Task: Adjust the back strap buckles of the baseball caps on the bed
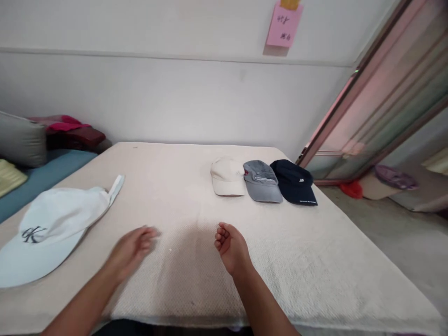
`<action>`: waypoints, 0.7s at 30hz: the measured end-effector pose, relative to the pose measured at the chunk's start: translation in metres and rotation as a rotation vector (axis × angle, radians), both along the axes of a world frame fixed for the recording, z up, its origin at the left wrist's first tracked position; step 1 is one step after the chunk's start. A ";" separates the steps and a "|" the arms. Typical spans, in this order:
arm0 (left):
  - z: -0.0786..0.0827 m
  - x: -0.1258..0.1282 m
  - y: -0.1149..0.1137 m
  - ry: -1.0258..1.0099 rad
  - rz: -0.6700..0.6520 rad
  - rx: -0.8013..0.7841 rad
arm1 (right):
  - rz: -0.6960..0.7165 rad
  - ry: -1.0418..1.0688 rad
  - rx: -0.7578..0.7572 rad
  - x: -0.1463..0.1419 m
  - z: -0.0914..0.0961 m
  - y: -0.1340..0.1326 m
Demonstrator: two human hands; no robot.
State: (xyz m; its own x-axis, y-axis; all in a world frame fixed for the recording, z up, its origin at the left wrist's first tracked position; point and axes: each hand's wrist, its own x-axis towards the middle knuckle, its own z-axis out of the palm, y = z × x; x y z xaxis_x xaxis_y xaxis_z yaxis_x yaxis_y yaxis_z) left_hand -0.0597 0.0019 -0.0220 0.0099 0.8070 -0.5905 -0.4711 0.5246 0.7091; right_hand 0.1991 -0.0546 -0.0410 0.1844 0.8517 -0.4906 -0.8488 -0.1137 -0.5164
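Observation:
My left hand hovers low over the cream cloth-covered table, fingers stretched forward and slightly blurred, holding nothing. My right hand is beside it, fingers loosely curled inward with nothing in them. A large white cap with a dark logo lies at the left, closest to my left hand. Farther back, right of centre, three caps lie in a row: a cream cap, a grey cap and a navy cap.
A blue-covered seat with grey, yellow and red cushions adjoins the table's left side. A pink note is stuck on the white wall. A sliding glass door and bare floor lie to the right.

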 end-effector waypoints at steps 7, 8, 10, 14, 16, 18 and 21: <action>-0.026 0.209 0.058 -0.215 -0.200 -0.070 | -0.058 0.048 0.014 0.028 0.003 -0.010; -0.028 0.227 0.065 -0.242 -0.180 -0.065 | -0.063 0.045 0.015 0.031 0.003 -0.011; -0.030 0.256 0.076 -0.288 -0.135 -0.054 | -0.064 0.034 0.010 0.036 0.002 -0.012; -0.028 0.282 0.090 -0.321 -0.038 -0.060 | -0.042 0.006 0.007 0.045 -0.002 -0.015; -0.028 0.281 0.089 -0.323 -0.007 -0.070 | -0.031 -0.001 0.009 0.048 -0.004 -0.016; -0.027 0.270 0.081 -0.320 0.006 -0.075 | -0.033 -0.006 -0.008 0.050 -0.006 -0.016; -0.025 0.237 0.052 -0.307 -0.015 -0.081 | -0.051 -0.013 -0.090 0.051 -0.009 -0.014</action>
